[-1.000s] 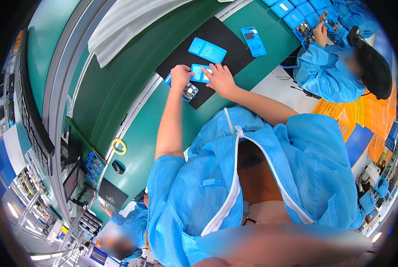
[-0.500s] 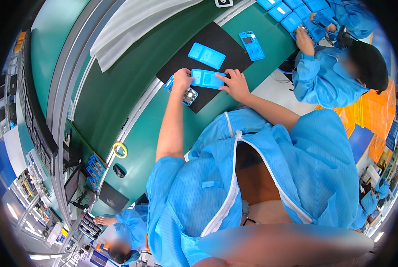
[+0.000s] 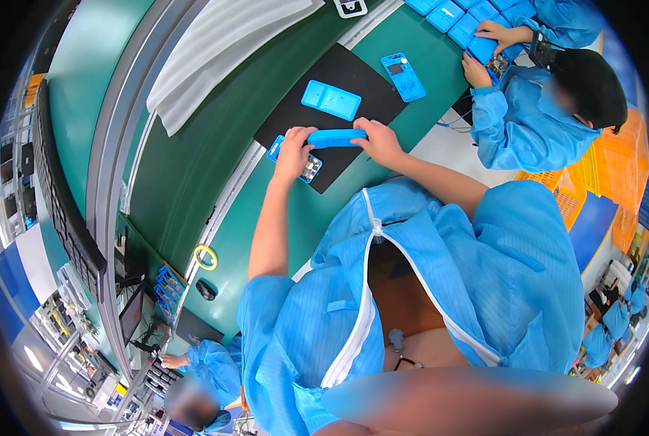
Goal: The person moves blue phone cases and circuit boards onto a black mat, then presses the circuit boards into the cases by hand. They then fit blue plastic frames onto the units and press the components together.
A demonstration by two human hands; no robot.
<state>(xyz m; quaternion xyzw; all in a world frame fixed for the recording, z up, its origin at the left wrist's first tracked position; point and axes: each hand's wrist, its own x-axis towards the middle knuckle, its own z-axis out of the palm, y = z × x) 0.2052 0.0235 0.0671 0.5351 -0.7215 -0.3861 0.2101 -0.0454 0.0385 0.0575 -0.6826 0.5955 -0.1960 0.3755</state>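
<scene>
A blue plastic casing (image 3: 337,138) is held edge-on between my two hands, above a black mat. My left hand (image 3: 295,149) is closed on its left end, and my right hand (image 3: 378,142) grips the right end. Partly hidden under my left hand lies a blue casing with a circuit board (image 3: 311,168) and metal parts. Beyond the held casing, a second blue casing (image 3: 331,99) rests flat on the black mat (image 3: 364,72). Farther right, on the green bench, is a blue casing with a dark rectangular part (image 3: 403,76).
A co-worker (image 3: 535,116) at the right handles blue casings beside rows of more blue casings (image 3: 448,16). A yellow tape ring (image 3: 206,257) and a black mouse (image 3: 205,290) lie on the green bench (image 3: 241,240) at left. Another person (image 3: 212,378) sits at lower left.
The casing in my hands has tipped from showing its broad face to showing its narrow edge. My right hand has closed around its end. The co-worker's hands have shifted among the casings.
</scene>
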